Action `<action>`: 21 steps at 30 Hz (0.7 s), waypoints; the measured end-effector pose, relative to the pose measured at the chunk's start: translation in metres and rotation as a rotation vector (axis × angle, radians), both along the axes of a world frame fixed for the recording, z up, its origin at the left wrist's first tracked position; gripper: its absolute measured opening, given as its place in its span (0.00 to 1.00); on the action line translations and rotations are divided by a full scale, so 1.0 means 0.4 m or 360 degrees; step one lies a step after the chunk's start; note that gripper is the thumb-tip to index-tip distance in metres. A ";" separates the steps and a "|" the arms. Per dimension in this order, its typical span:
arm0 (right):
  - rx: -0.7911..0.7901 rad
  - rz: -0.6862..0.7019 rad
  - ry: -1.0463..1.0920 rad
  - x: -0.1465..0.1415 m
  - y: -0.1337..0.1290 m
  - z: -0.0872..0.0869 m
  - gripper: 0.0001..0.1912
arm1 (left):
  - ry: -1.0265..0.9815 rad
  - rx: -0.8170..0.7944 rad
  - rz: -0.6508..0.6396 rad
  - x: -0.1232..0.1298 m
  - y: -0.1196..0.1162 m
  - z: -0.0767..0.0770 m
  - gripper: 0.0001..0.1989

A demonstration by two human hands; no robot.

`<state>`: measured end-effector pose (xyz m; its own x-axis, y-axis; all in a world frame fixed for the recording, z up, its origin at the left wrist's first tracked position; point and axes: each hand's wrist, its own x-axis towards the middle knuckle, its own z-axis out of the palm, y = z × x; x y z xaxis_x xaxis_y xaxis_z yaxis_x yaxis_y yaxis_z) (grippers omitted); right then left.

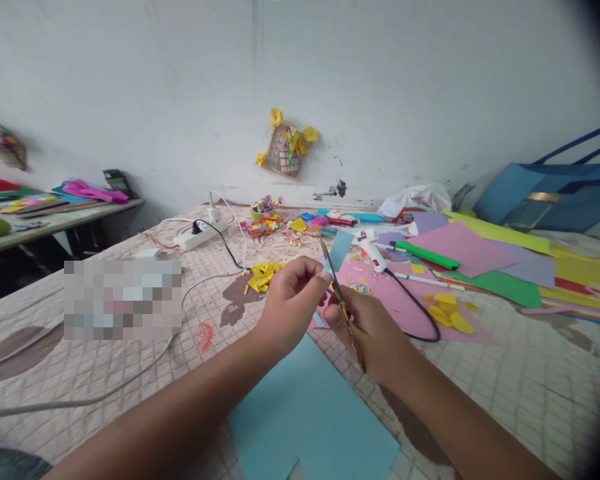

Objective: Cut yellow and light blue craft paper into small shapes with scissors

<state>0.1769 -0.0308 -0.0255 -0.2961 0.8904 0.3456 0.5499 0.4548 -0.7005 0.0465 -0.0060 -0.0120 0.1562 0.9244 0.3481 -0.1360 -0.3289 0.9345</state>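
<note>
Trimming a small blue strip [341, 248] with the scissors [344, 307] appears to be the step in hand. The left hand [293, 300] holds the strip above the bench [510, 400], its thumb and forefinger pinching the near end; the far end projects upward, free of the fingers. The right hand [375, 330] grips the scissors, with its fingers closed around the handle section and the thumb on the left side. The blades point to the far side, and their upper part lies along the left side of the strip. Whether the blades are parted, or touch the strip, cannot be told from this view.

A large blue sheet [313, 407] lies flat on the bench at the near side, below both hands, with a notch in its near edge. A pink sheet [395, 300] lies beyond and to the right of the hands, bearing small cuttings and several yellow pieces [450, 313]. A white glue gun [373, 252] rests near the far edge of the pink sheet, its black cord [414, 298] looping to the right. Yellow scraps [264, 275] lie to the left of the left hand.

A clean further cut would call for a steady pinch on the strip, the cut line set between the blades, and the left fingertips kept out of the blade path. The narrow strip could bend or twist if held loosely.
</note>
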 end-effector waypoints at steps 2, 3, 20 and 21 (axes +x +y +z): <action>0.0000 -0.0002 -0.0002 0.001 0.000 0.001 0.24 | 0.0009 0.0009 0.0006 -0.001 0.000 -0.002 0.07; 0.0001 0.0004 0.0003 0.001 0.001 0.002 0.24 | 0.0014 0.0014 0.0009 -0.001 0.000 -0.002 0.07; -0.0042 0.0055 0.0110 0.005 -0.001 0.010 0.24 | 0.0067 0.0205 -0.0057 -0.026 0.026 0.014 0.04; -0.0077 0.0056 0.0095 0.004 -0.004 0.016 0.24 | 0.0038 0.0270 -0.0105 -0.036 0.036 0.018 0.07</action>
